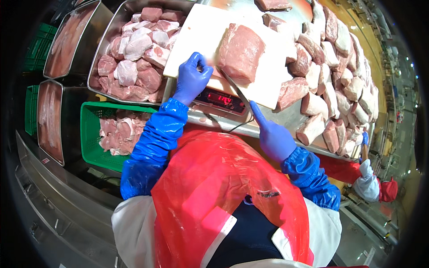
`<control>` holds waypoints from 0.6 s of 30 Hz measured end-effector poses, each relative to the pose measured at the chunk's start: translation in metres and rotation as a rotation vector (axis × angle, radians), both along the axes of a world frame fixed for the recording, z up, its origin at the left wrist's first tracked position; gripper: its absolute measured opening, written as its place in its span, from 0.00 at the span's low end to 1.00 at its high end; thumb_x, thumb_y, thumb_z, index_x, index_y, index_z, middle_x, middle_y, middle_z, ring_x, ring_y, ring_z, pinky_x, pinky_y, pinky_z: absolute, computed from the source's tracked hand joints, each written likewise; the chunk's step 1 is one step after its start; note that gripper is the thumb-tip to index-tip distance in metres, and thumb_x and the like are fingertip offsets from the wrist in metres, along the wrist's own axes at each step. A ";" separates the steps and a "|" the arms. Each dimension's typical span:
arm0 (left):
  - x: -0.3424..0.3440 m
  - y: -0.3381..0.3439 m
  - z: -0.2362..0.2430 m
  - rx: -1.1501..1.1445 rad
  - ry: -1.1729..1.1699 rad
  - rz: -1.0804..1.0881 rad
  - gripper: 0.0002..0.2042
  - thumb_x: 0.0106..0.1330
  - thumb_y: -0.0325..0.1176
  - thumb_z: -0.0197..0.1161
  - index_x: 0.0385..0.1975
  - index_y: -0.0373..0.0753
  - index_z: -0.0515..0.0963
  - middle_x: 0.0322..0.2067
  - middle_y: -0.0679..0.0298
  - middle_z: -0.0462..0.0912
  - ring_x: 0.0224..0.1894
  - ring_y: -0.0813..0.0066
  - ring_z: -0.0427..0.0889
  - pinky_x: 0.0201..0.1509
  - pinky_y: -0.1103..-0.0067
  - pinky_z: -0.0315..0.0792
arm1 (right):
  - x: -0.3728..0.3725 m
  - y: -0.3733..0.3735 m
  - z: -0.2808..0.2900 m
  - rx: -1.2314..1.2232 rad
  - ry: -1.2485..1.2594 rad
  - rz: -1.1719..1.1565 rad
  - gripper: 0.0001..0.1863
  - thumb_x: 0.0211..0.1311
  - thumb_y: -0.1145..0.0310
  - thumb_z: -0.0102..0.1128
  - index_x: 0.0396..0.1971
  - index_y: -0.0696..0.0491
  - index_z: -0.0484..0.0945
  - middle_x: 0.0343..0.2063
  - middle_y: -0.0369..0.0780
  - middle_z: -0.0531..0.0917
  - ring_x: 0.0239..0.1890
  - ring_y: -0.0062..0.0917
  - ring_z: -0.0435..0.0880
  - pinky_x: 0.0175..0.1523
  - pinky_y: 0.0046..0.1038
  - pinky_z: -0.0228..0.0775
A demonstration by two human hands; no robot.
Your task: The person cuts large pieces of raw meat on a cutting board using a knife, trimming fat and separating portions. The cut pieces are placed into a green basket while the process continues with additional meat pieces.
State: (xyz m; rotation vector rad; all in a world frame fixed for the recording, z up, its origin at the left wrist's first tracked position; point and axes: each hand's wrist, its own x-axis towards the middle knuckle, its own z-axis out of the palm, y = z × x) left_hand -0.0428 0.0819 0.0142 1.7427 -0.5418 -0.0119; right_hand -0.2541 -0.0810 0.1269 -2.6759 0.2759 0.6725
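Observation:
A large slab of raw pork [241, 52] lies on a white cutting board [196, 29] in front of me. My right hand [276, 139] is wrapped round a knife, its forefinger stretched along the back. The knife's blade [237, 92] points up and left, its tip at the slab's lower left corner. Over the board's near left edge, my left hand [192, 77] is closed, fingers curled against the thumb. A pinkish blur shows beside its fingertips; whatever it may hold, I cannot make out. Between my hands, a scale's lit red display [220, 98] shows below the board.
Left of the board stands a metal tub [93, 82] of pork chunks, with a green basket [85, 134] of trimmings below it. Many pork pieces [328, 85] cover the steel table to the right. Another person [367, 181] works at its far right end. Metal bins [50, 120] line the far left.

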 end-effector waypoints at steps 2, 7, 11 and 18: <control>-0.008 0.003 0.004 0.003 -0.065 -0.026 0.09 0.56 0.24 0.65 0.25 0.38 0.69 0.18 0.62 0.72 0.19 0.74 0.70 0.27 0.76 0.70 | 0.005 0.001 0.002 -0.055 0.016 0.008 0.49 0.57 0.81 0.49 0.77 0.38 0.41 0.28 0.55 0.83 0.29 0.49 0.84 0.36 0.48 0.75; -0.036 0.044 0.041 -0.019 -0.214 -0.093 0.07 0.60 0.26 0.62 0.22 0.38 0.72 0.20 0.60 0.77 0.20 0.70 0.77 0.25 0.75 0.70 | 0.101 0.017 -0.046 0.046 -0.287 0.036 0.48 0.58 0.79 0.50 0.77 0.37 0.42 0.31 0.55 0.84 0.33 0.50 0.85 0.39 0.49 0.76; -0.024 0.222 -0.019 0.003 -0.057 0.431 0.03 0.66 0.27 0.60 0.32 0.36 0.74 0.32 0.64 0.78 0.31 0.76 0.74 0.37 0.78 0.70 | 0.094 -0.013 -0.029 0.271 -0.307 -0.037 0.41 0.65 0.71 0.54 0.76 0.39 0.47 0.32 0.54 0.84 0.33 0.46 0.86 0.40 0.46 0.76; -0.009 0.128 0.003 0.363 -0.102 0.133 0.24 0.69 0.34 0.63 0.62 0.30 0.68 0.62 0.49 0.71 0.65 0.57 0.68 0.71 0.67 0.60 | 0.195 -0.162 -0.063 0.779 -0.867 -0.490 0.42 0.66 0.67 0.60 0.75 0.50 0.47 0.26 0.36 0.80 0.24 0.20 0.79 0.28 0.23 0.74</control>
